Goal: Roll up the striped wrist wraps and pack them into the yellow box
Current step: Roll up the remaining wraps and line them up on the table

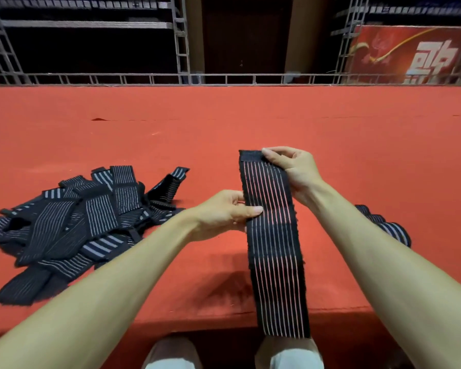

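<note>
Wrap (273, 241) stretched flat and lengthwise so you can start a tight roll: your right hand (293, 170) pinches its far velcro end, your left hand (224, 213) grips its edge mid-length, tail hanging off the red table (250, 118). Unrolled pile (72, 217) waits left. More wraps (389, 226) half hidden behind your right forearm. Yellow box not in view.

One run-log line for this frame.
stage: unrolled | left hand: pinching wrap edge | right hand: holding far end | pile: left | yellow box: unseen
</note>
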Action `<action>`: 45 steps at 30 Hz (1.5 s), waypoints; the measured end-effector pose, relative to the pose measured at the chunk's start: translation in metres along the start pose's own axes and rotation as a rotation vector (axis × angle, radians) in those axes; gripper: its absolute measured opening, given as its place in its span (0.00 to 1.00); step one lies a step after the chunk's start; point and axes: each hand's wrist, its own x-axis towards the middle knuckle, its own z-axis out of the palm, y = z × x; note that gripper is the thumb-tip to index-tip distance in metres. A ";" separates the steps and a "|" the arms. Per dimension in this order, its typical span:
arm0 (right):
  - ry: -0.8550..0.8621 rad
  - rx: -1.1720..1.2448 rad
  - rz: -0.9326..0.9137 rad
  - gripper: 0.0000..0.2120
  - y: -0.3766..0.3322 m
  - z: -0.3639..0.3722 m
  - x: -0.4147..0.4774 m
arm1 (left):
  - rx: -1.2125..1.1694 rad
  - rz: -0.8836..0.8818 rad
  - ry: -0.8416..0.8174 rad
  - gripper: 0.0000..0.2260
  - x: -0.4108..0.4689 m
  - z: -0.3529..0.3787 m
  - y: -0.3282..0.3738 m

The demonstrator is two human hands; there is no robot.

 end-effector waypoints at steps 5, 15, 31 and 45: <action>0.094 -0.319 0.025 0.10 0.070 -0.024 0.025 | 0.099 -0.107 0.106 0.12 0.036 0.004 -0.067; 0.043 -0.431 0.114 0.01 0.187 -0.044 0.079 | 0.934 -0.155 0.309 0.12 0.094 -0.020 -0.158; 0.111 -0.893 0.131 0.07 0.222 -0.029 0.089 | 0.825 0.067 0.574 0.10 0.097 -0.019 -0.171; -0.252 -0.895 -0.158 0.05 0.188 0.102 0.079 | 1.034 0.097 0.830 0.04 -0.027 -0.180 -0.134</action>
